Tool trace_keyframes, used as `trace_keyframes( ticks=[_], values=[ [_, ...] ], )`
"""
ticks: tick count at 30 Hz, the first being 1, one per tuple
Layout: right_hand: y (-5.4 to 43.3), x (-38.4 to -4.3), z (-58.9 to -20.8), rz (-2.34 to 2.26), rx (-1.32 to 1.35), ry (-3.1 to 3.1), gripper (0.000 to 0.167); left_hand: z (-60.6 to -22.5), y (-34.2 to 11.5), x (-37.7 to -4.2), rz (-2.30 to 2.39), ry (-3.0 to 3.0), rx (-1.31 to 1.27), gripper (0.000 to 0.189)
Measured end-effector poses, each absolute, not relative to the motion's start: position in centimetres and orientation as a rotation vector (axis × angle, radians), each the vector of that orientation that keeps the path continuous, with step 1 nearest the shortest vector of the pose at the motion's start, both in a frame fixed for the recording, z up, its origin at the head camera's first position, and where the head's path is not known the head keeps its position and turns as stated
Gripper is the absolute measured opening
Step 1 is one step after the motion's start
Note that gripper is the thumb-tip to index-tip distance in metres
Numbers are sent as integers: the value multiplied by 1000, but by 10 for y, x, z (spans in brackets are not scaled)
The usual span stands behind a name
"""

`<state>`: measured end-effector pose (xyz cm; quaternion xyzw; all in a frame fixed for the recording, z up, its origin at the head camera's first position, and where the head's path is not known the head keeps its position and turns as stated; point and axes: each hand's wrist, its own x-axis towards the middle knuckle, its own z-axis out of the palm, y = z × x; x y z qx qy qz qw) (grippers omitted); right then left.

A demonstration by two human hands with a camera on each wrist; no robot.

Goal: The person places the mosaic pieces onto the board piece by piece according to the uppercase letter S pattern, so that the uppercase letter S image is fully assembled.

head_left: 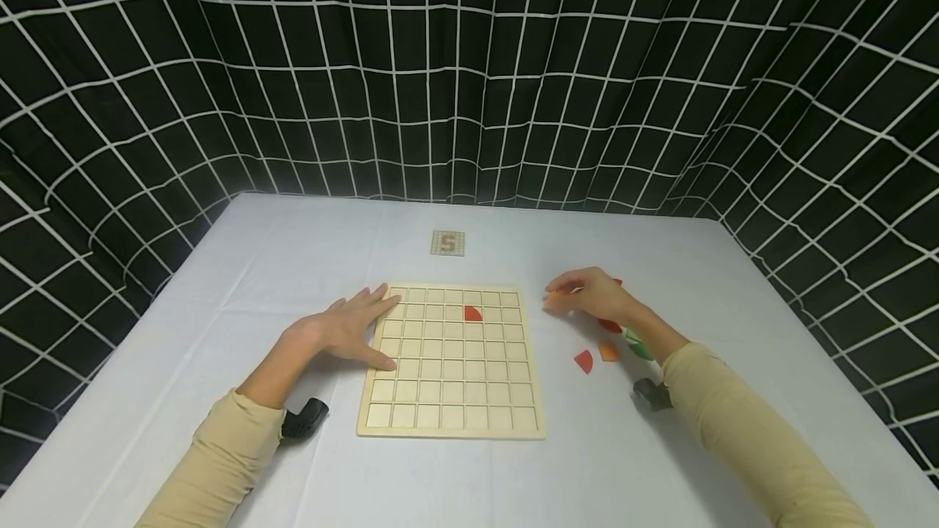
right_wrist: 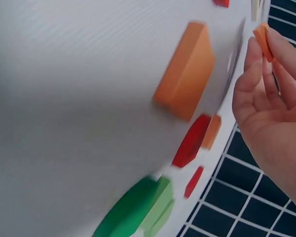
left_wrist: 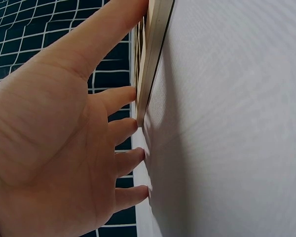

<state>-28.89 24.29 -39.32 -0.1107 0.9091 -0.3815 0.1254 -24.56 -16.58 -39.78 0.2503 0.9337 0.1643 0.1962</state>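
A light wooden board (head_left: 464, 415) with a raised square grid lies flat on the white cloth. One red quarter-circle tile (head_left: 473, 314) sits in a cell in its upper part. My left hand (head_left: 339, 334) rests along the board's left edge, fingers spread and straight, with the thumb over the grid. To the right of the board, my right hand (head_left: 592, 293) pinches a small orange tile (right_wrist: 264, 42) between thumb and fingertips. Beneath and beside that hand lie loose tiles: a red wedge (head_left: 584, 361), an orange piece (head_left: 608, 351) and green pieces (head_left: 639, 345).
Behind the board lies a small square card (head_left: 447, 243) bearing an "S" figure on a grid. Black devices (head_left: 305, 419) are strapped at both wrists. A black curtain with a white grid (head_left: 469, 72) surrounds the table's far and side edges.
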Motion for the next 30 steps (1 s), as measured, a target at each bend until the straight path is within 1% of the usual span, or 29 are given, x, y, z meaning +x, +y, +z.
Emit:
trace_keyframes(
  ticks=[6, 22, 30],
  values=[
    [224, -292, -391, -1196, -351, 2562, 34, -397, -164, -245, 452, 2614, 671, 110],
    [178, -303, -387, -1206, -438, 2514, 31, -397, -164, -245, 450, 2620, 655, 110],
    [154, -306, -385, -1196, -488, 2498, 26, -397, -165, -245, 456, 2620, 657, 111]
  ],
)
